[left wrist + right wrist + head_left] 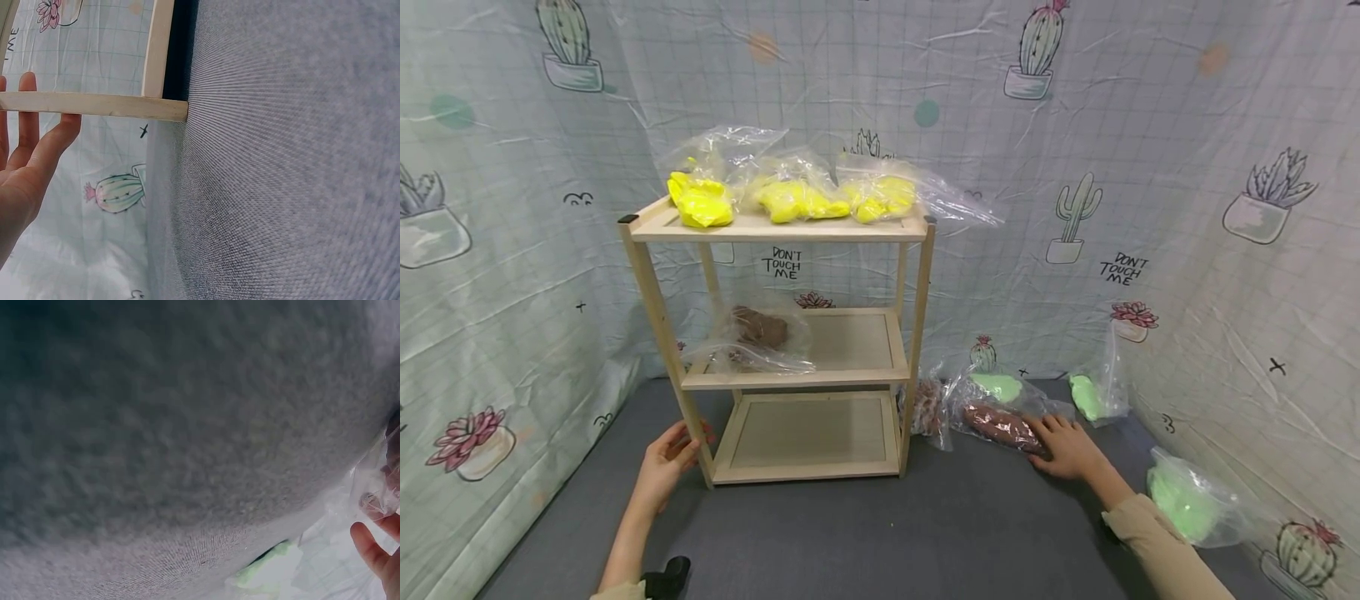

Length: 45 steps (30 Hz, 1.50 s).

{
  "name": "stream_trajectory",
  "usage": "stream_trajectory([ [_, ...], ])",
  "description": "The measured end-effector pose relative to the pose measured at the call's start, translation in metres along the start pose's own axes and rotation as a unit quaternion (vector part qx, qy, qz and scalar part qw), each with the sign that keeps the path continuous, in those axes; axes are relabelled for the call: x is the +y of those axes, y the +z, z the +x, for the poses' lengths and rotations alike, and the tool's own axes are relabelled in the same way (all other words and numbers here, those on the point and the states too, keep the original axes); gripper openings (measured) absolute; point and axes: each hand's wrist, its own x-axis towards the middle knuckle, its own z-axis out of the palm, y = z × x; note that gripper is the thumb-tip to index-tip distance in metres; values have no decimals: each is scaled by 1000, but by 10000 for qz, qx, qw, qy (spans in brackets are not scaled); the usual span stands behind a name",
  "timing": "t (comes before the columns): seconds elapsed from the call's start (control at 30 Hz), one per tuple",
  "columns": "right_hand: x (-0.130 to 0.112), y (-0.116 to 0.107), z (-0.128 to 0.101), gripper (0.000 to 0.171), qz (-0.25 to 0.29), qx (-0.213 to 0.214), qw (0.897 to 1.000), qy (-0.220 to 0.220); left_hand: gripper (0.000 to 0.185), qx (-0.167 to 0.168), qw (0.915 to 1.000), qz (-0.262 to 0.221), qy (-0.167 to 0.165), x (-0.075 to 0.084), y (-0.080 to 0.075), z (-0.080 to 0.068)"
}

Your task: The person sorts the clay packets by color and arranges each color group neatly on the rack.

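My left hand (670,458) holds the front left post of a small wooden shelf rack (805,479). In the left wrist view, fingers (53,144) pass on both sides of that post (125,106). On the right, my right hand (1067,450) grips the near right end of a clear plastic bag with a brown lump (1000,423) in it. The right wrist view catches only part of this hand (384,550), beside crinkled clear plastic (372,487). A bag with a brown lump (760,327) lies on the middle shelf.
Three bags of yellow lumps (801,200) sit on the top shelf. Bags with pale green lumps (996,386) (1086,398) (1183,500) lie on the grey surface (880,542) at right. Another brownish bag (927,408) leans by the rack. Printed cloth (1000,275) hangs around.
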Motion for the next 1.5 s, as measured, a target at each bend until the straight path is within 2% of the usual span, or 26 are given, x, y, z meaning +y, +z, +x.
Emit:
stream_trajectory([
  [0.2,-8,-5,-2,59,-297,7,9995,-64,27,16,10000,85,15,-2,-1,0],
  [0.3,-13,-7,-4,57,-552,154,9983,-116,27,23,10000,-1,13,-3,-1,0],
  [0.53,-23,-13,-6,47,-710,1090,9914,-169,27,10,10000,-61,3,-3,-1,2],
  [0.77,-34,-22,-6,33,-465,1536,9868,-219,26,45,10000,-9,-56,-3,-1,2],
  [0.9,-40,-25,-8,26,-180,1254,9916,-253,26,67,10000,8,-47,-3,-1,2],
  [1.03,-42,-23,-14,34,-300,888,9955,-141,26,107,9999,67,-76,-4,0,2],
  [1.07,-42,-22,-15,37,-343,868,9955,-136,26,108,9999,-34,-33,-6,0,2],
  [1.13,-41,-20,-16,44,-381,864,9954,-166,25,146,9999,66,-60,-7,0,2],
  [1.4,-38,-15,-15,58,-503,756,9934,-702,27,120,9992,342,-137,-7,-2,2],
  [1.5,-39,-14,-14,57,-578,756,9919,-836,27,68,9999,131,-19,-12,-3,3],
])
